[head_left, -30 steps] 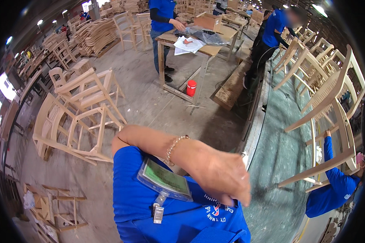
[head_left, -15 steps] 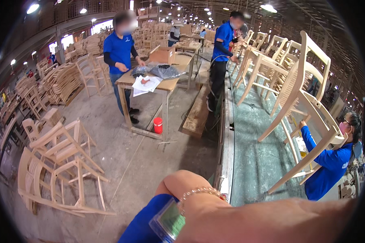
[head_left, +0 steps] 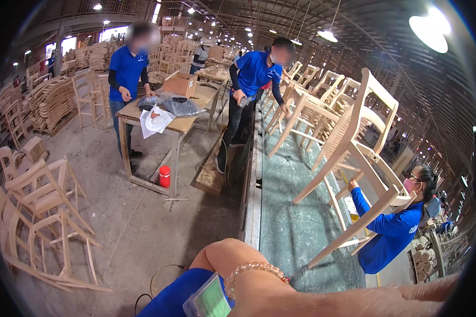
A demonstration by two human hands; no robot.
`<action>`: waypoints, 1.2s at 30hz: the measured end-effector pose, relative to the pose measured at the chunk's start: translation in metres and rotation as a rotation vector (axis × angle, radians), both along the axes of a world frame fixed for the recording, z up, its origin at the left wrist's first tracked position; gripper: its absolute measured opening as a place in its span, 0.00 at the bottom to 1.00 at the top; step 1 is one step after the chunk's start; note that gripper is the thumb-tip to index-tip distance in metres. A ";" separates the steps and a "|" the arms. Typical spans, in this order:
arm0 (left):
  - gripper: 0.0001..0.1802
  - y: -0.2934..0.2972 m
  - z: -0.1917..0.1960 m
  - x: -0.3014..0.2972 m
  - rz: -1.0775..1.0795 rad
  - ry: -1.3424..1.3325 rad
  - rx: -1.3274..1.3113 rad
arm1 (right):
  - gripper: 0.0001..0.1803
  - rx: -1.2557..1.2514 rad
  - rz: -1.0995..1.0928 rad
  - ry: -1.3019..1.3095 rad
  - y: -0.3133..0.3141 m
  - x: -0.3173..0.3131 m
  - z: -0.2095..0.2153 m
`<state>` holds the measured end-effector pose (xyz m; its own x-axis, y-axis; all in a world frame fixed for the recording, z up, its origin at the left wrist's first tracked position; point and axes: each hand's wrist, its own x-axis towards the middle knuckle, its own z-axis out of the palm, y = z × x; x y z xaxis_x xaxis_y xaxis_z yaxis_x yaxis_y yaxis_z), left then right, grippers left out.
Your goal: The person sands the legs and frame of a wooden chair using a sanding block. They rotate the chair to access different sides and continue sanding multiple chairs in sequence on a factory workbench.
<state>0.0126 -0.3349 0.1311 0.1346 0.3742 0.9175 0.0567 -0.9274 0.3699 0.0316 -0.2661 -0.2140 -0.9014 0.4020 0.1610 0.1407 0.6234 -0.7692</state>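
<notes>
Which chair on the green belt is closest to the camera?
The foremost chair, beside the pink-masked co-worker; the other chairs are behind it, farther up the belt.

Grey floor [head_left: 158, 232], lit lamps [head_left: 430, 33], wooden table [head_left: 182, 126].

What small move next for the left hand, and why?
Probably lower the left hand: it crosses the lower right of the view, blocking sight of the green worktop's near end, and what it holds, if anything, is hidden.

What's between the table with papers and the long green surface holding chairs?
The head view shows a co-worker in blue and a low wooden platform between the table and the green surface.
</notes>
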 end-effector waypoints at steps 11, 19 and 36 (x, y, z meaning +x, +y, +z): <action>0.06 -0.004 -0.007 -0.001 0.186 0.034 -0.061 | 0.29 -0.010 -0.068 0.120 0.033 -0.004 0.030; 0.07 -0.002 -0.012 0.010 0.254 0.046 -0.070 | 0.29 0.041 -0.184 0.073 0.070 0.029 0.023; 0.07 0.017 -0.014 0.032 0.279 0.096 -0.117 | 0.28 0.027 -0.120 0.022 0.050 0.051 0.012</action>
<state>0.0450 -0.3175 0.1167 0.0955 0.5112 0.8542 0.3425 -0.8226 0.4540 0.0829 -0.2162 -0.2018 -0.8430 0.5023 0.1926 0.1986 0.6234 -0.7563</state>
